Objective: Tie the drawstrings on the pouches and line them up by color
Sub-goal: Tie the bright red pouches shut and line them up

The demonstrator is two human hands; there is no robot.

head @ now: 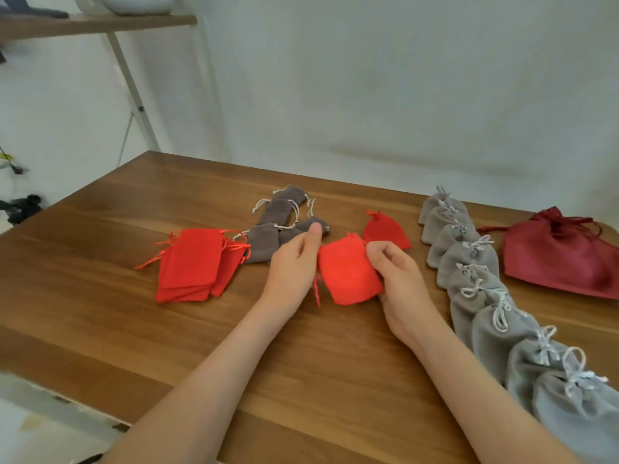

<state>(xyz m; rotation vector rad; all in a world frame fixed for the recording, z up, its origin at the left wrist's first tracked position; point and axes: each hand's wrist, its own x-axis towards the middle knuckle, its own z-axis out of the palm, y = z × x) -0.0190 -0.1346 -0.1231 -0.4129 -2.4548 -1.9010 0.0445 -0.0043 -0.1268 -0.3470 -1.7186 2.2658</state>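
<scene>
Left hand (294,262), right hand (398,272): pouch (348,272) between

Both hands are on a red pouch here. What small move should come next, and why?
Probably pull the drawstring tight and knot it: the left hand and right hand grip the red pouch by its sides, and that cord hangs loose under the left hand, untied.

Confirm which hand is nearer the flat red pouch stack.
Left. The left hand is just right of the stack, not touching; the right hand is farther right, beyond the held red pouch.
</scene>
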